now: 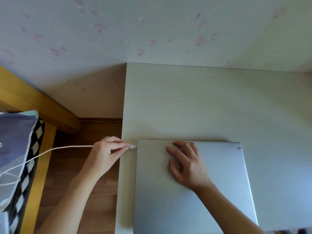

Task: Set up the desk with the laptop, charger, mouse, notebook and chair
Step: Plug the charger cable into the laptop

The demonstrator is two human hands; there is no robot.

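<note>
A closed silver laptop (219, 191) lies flat on the pale desk (202, 102), near its left front corner. My right hand (187, 162) rests palm down on the lid with the fingers spread. My left hand (106, 152) pinches the white charger plug (132, 146) right at the laptop's left edge, near its back corner. The white charger cable (50, 150) trails left from that hand across to the bed. No mouse, notebook or chair shows in this view.
A wooden bed frame (33, 98) with a purple-and-checkered pillow (18, 146) stands at the left. Brown wood floor (94, 191) fills the gap between bed and desk. Floral wallpaper (152, 31) backs the desk.
</note>
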